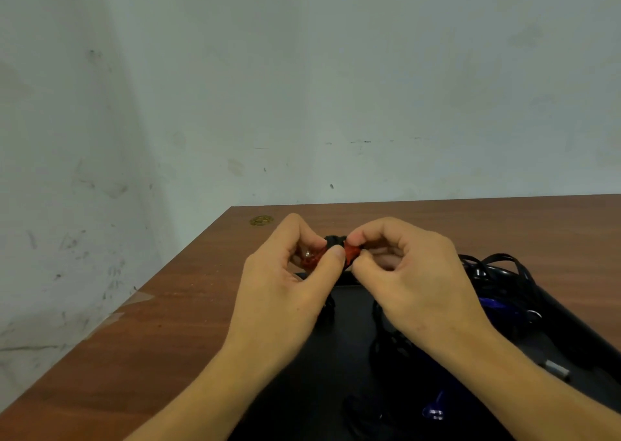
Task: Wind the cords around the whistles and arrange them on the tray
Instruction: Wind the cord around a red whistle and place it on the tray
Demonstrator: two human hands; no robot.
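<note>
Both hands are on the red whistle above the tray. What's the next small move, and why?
Probably one more turn of the black cord with the right hand: the left hand pinches the red whistle, and red still shows beside the wraps.

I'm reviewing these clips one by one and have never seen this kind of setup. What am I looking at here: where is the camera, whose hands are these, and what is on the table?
There is no machine here. The one picture comes from a wide-angle camera worn on a person's head, looking forward and down, so the two bare arms reaching in from the bottom are the wearer's own.

The left hand and the right hand meet above a brown wooden table set against a pale wall. Between their fingertips they pinch a small red whistle with black cord wrapped on it.

Below the hands lies a black tray. At its far right sits a tangle of loose black cords with a blue whistle in it. Another blue whistle lies near the bottom edge. The dark shapes under the wrists are too dim to name.
</note>
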